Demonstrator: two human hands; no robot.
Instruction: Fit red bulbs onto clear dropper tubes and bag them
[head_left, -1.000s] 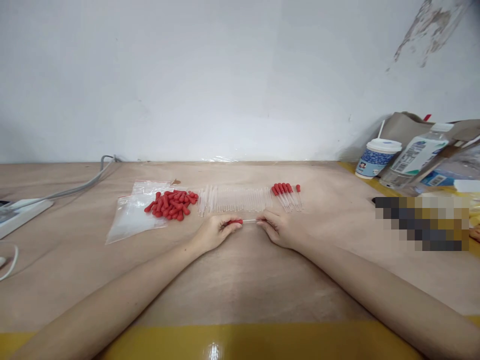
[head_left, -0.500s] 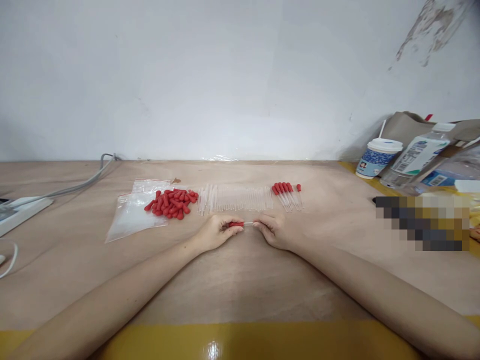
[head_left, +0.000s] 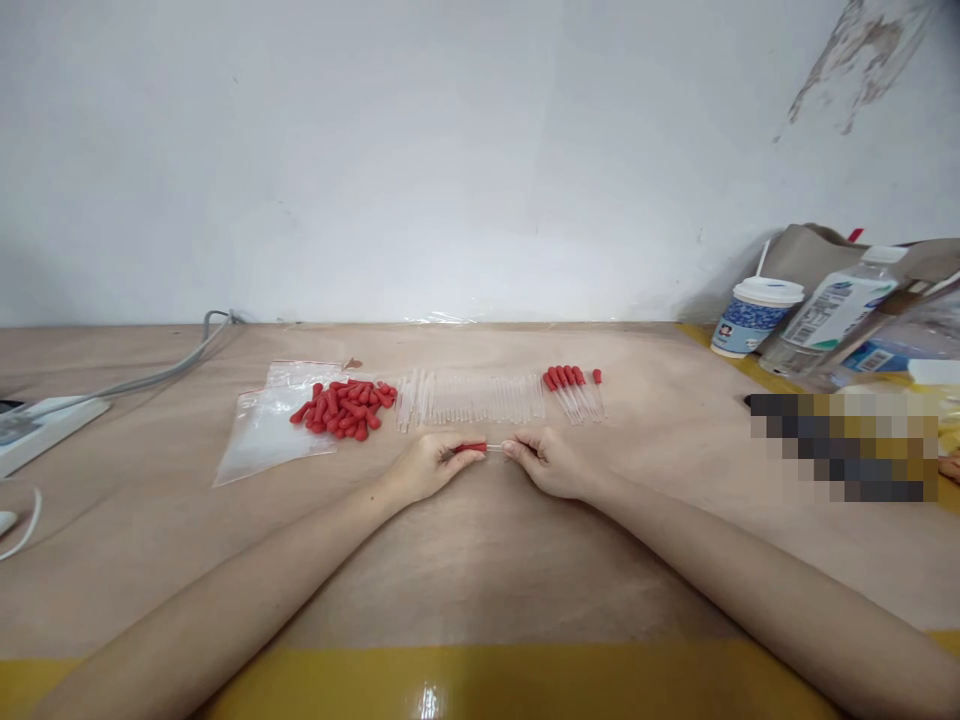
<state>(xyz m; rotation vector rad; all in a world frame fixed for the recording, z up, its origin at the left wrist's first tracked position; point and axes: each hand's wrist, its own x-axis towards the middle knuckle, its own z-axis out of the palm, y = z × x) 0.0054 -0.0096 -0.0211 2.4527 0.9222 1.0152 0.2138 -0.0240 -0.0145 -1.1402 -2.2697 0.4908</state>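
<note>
Between thumb and fingers my left hand (head_left: 435,465) pinches a red rubber dropper bulb (head_left: 472,448). My right hand (head_left: 546,463) is closed on a thin clear glass tube (head_left: 493,447), whose end meets the bulb's mouth; how far it sits inside I cannot tell. Behind my hands lies a row of clear glass tubes (head_left: 480,398). Left of the row is a heap of red bulbs (head_left: 345,408), partly on a clear plastic bag (head_left: 274,430). To the right, several droppers with red bulbs (head_left: 566,378) lie side by side, one (head_left: 598,378) slightly apart.
A lidded paper cup (head_left: 756,318) and a plastic bottle (head_left: 836,312) stand at the back right, near a blurred-out dark object (head_left: 832,445). At the left are a white power strip (head_left: 56,432) and a grey cable (head_left: 169,368). A wall (head_left: 450,160) closes off the back.
My right hand's fingertips have shifted slightly left along the tube, closer to the red bulb. My left hand keeps its pinch on the bulb. The things on the table lie as before.
</note>
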